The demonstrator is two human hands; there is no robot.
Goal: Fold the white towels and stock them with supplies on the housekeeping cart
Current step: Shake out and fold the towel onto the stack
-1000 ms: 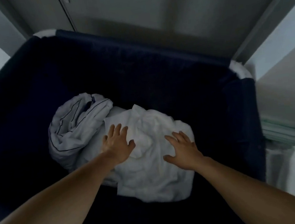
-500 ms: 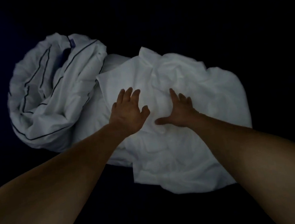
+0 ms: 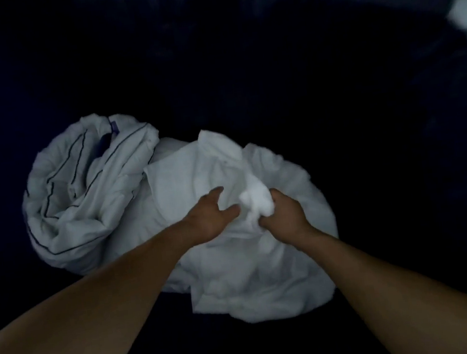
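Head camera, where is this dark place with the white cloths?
Probably inside a deep laundry bin: dark navy fabric walls surround a crumpled white towel and piped-edge linen. Both hands, left and right, reach in.

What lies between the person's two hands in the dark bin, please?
A bunched fold of the white towel, gripped by the right hand with the left hand touching it, head view.

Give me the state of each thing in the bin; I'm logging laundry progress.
white towel: crumpled, unfolded, a bunch gripped at its top
striped linen: bundled, untouched, beside the towel
left hand: open, resting on the towel
right hand: closed on a bunch of towel
dark bin: holds both
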